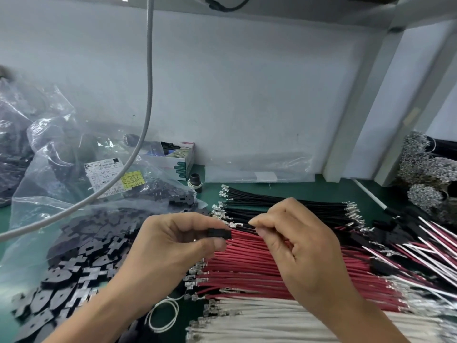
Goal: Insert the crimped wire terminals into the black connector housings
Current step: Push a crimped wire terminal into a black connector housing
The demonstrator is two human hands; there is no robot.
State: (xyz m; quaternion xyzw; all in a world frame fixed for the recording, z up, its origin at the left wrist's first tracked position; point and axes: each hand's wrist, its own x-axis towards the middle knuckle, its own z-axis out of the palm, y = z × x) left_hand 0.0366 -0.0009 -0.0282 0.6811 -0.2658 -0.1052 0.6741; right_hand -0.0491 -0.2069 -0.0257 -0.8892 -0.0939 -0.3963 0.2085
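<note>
Nearest me, along the bottom of the frame, lie the white wires (284, 325), with my two forearms crossing above them. At centre frame my left hand (173, 241) pinches a black connector housing (219, 234) between thumb and fingertips, its open end facing right. My right hand (294, 238) pinches a black wire (243, 227) just behind its crimped terminal (232, 225), which points left at the housing, almost touching its upper right corner. The wire's long axis runs left to right, roughly in line with the housing, so I judge the next move to be a short push leftward. Beneath lie red wires (247, 263), above them more black wires (284, 206), and lower left a heap of housings (81, 263) on their plastic bag (29, 201).
</note>
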